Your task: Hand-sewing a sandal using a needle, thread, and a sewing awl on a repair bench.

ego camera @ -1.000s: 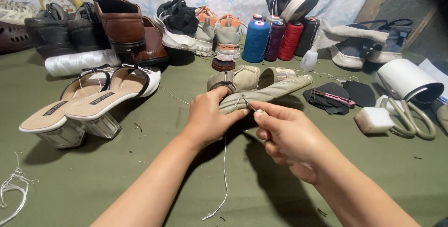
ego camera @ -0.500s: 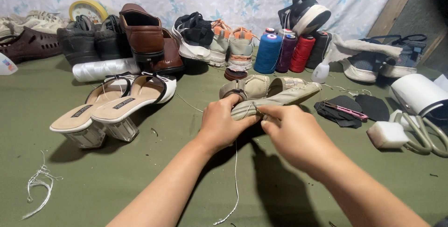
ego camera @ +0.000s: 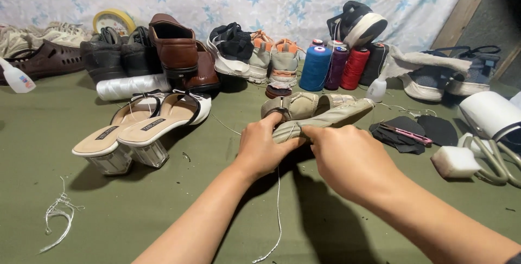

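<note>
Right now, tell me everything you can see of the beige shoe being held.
The beige shoe is a flat slip-on, soft and leather-like, with a thin pale sole. It lies on its side above the green table, toe pointing right. The left hand grips its heel end, and the right hand pinches its edge. A white thread hangs down from it. Its twin sits just behind.

Beige shoe heel end hidden behind left hand, white thread perhaps running off bottom edge
</note>
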